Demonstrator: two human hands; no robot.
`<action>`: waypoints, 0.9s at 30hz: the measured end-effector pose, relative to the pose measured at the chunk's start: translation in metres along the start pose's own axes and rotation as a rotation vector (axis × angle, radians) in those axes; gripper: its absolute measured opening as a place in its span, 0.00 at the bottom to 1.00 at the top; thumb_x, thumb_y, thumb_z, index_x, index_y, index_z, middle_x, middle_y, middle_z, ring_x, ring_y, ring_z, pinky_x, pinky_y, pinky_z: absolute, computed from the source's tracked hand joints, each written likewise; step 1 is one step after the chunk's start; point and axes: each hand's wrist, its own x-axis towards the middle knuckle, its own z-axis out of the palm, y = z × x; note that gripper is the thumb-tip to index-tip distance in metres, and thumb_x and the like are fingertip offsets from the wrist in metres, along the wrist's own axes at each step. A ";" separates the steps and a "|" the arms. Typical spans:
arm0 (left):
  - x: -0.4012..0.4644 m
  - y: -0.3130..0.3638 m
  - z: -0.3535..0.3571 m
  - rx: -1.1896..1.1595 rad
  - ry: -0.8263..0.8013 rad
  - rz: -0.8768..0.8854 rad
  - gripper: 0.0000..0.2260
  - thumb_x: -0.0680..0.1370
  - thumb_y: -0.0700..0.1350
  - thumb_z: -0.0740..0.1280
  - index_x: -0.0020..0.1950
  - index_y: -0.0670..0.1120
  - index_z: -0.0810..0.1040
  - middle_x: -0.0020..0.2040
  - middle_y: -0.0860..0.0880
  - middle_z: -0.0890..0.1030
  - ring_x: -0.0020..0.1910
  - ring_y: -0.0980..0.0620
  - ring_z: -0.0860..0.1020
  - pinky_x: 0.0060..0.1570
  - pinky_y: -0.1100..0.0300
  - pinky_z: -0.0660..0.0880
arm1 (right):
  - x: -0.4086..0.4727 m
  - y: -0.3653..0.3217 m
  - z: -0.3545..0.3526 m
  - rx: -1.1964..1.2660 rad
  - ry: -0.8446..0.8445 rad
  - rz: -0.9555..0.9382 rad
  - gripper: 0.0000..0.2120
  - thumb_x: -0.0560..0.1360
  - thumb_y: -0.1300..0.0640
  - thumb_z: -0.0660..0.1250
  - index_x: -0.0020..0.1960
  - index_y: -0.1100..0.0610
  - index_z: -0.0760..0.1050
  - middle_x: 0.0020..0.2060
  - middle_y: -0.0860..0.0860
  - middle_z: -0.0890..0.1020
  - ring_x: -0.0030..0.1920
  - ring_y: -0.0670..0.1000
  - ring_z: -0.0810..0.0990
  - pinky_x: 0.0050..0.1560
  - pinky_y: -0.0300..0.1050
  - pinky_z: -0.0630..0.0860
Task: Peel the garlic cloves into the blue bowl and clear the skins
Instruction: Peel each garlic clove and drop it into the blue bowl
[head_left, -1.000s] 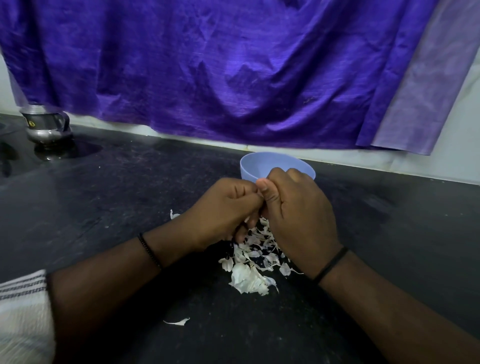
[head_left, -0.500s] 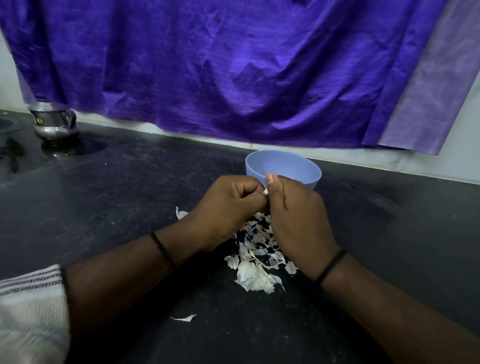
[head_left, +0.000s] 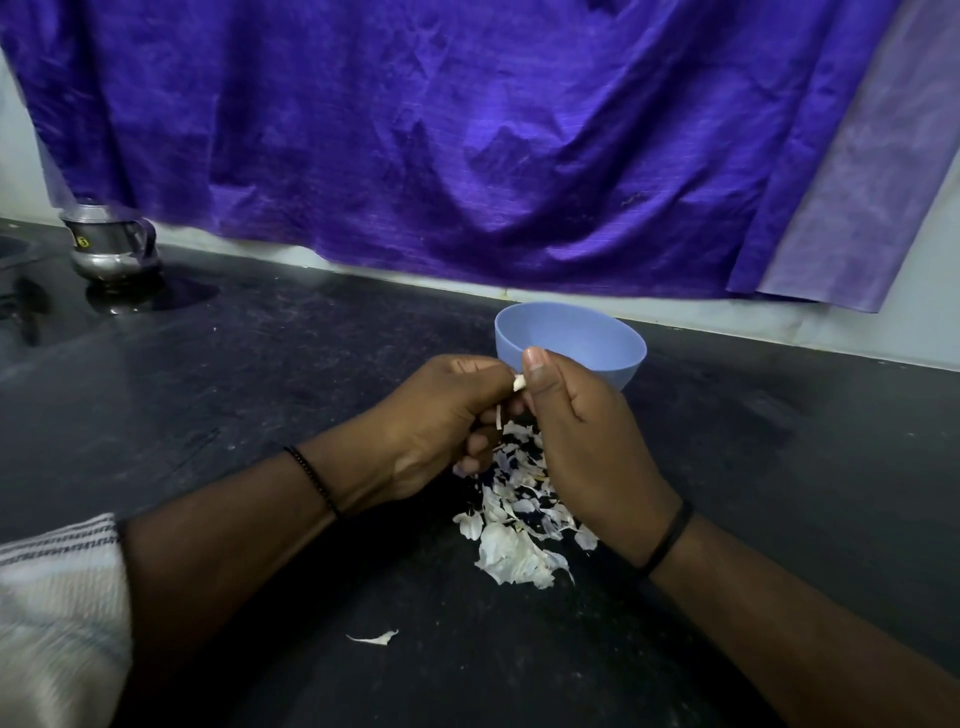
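Head view: both hands pinch one small pale garlic clove (head_left: 518, 383) just in front of the round pale-blue plastic bowl (head_left: 571, 338), left hand (head_left: 441, 421) curled, right hand (head_left: 582, 431) thumb up. A heap of white papery skins (head_left: 519, 525) on the black counter (head_left: 260, 395) suggests peeling is well along; clearing not yet begun. Bowl's contents hidden.
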 end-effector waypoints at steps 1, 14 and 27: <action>0.001 0.000 0.000 0.016 -0.008 0.004 0.14 0.81 0.43 0.62 0.35 0.44 0.74 0.28 0.47 0.63 0.23 0.53 0.61 0.26 0.61 0.59 | 0.001 -0.001 -0.001 0.043 0.009 0.044 0.18 0.84 0.49 0.54 0.37 0.50 0.71 0.31 0.42 0.77 0.34 0.41 0.75 0.38 0.37 0.71; 0.003 -0.009 -0.002 0.257 0.185 0.267 0.08 0.76 0.40 0.73 0.37 0.43 0.81 0.27 0.48 0.77 0.22 0.55 0.71 0.22 0.66 0.67 | 0.006 0.009 -0.027 0.288 -0.072 0.257 0.14 0.84 0.55 0.56 0.42 0.54 0.74 0.34 0.45 0.75 0.38 0.48 0.71 0.36 0.33 0.68; 0.004 -0.011 -0.006 0.525 0.389 0.396 0.19 0.76 0.48 0.73 0.27 0.47 0.75 0.31 0.50 0.79 0.32 0.57 0.76 0.38 0.59 0.74 | 0.006 0.014 -0.028 0.391 -0.041 0.150 0.07 0.77 0.66 0.69 0.51 0.57 0.80 0.40 0.46 0.83 0.41 0.43 0.79 0.40 0.35 0.76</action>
